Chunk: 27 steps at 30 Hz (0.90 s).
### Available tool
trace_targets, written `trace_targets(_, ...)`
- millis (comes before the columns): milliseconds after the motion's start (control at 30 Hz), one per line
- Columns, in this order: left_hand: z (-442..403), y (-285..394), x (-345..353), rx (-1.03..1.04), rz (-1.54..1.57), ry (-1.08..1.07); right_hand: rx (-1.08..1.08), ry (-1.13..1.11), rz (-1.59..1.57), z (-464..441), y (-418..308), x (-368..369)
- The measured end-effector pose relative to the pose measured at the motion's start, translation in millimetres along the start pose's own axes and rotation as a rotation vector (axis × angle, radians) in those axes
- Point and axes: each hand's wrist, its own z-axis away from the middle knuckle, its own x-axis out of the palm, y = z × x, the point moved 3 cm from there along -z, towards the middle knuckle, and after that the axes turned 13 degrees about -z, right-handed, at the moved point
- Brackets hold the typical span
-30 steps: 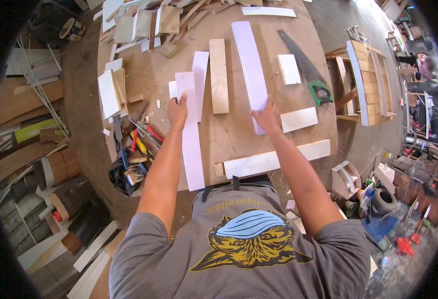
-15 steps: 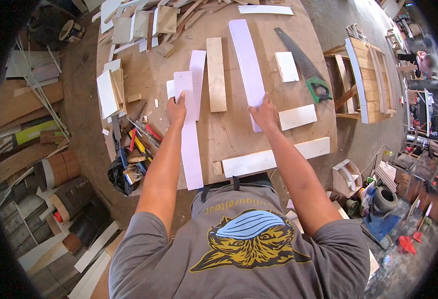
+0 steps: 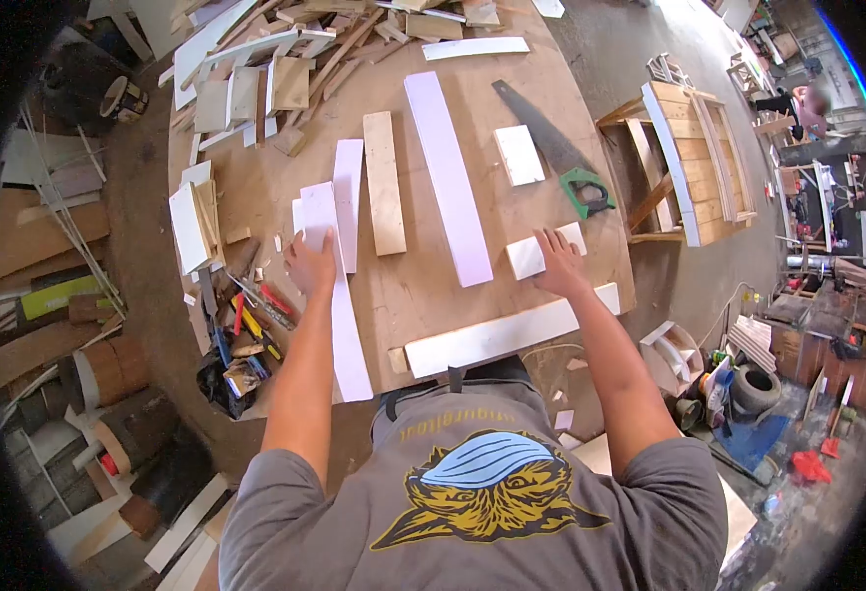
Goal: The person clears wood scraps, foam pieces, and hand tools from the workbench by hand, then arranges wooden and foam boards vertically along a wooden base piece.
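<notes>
My left hand is closed around a long pale-lilac board at the left of the table, thumb on top and fingers partly hidden. Beside it lie a shorter lilac board and a bare wood board. My right hand reaches over a short white board, fingers stretched out across it. Left of that hand rests a long lilac board, held by neither hand. A white board runs along the table's near edge.
A green-handled handsaw and a small white block lie at the right. Scrap wood is heaped at the far left. Tools lie near the left edge. A wooden table-like frame stands beyond; another person is farther off.
My right hand has let go of the long lilac board and moved right to the short white board. My left hand stays on its board. The view has shifted.
</notes>
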Motion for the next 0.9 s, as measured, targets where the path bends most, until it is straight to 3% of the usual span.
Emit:
trace_targets(100, 40, 8, -8, 0.055, -0.109, -0.013, -0.093, 0.022, 0.138, -4, 34, 13)
trace_targets(200, 85, 10, -5, 0.075, -0.146, 0.054, -0.174, -0.004, 0.072, -16, 45, 12)
trace_targets(300, 121, 4, 1, 0.05, -0.255, 0.08, -0.072, 0.027, 0.053, -24, 48, 5)
trace_targets(400, 135, -2, 0, -0.048, -0.293, 0.016, 0.176, 0.057, -0.139, -40, 49, -9)
trace_targets(433, 135, -5, 1, -0.066, -0.297, -0.012, 0.165, 0.166, -0.152, -51, 50, -10)
trace_targets(567, 127, -8, -8, -0.094, -0.306, -0.13, 0.249, 0.25, -0.756, -106, 29, -10)
trace_targets(733, 124, -21, -4, -0.029, -0.242, -0.056, 0.334, -0.231, -1.349, -150, -104, -40)
trace_targets(900, 121, -41, -11, -0.028, -0.098, -0.034, 0.4, -0.338, -1.251, -214, -199, 22)
